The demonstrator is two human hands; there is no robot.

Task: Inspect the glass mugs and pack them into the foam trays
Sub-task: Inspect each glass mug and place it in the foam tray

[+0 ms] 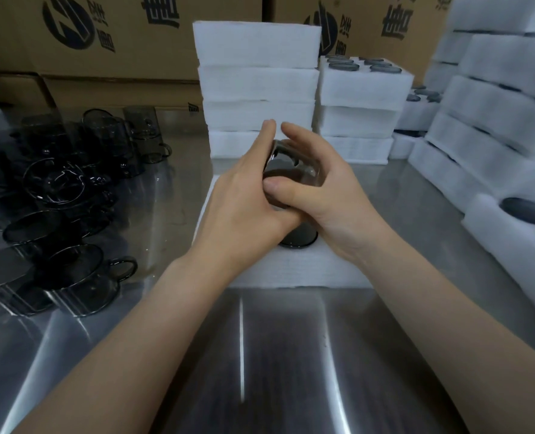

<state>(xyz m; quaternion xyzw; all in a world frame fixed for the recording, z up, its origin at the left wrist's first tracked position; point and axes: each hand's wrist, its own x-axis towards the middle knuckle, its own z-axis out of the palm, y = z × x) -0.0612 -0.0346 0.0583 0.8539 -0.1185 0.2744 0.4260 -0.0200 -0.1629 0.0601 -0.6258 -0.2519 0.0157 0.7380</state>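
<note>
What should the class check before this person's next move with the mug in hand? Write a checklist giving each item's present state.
1. The left hand and right hand hold the glass mug: ok.
2. The foam tray lies under the hands on the steel table: ok.
3. A free slot beside the packed mug: cannot tell, hands hide it.
4. The glass mug is free of flaws: cannot tell.
5. The loose mugs wait at the left: ok.
</note>
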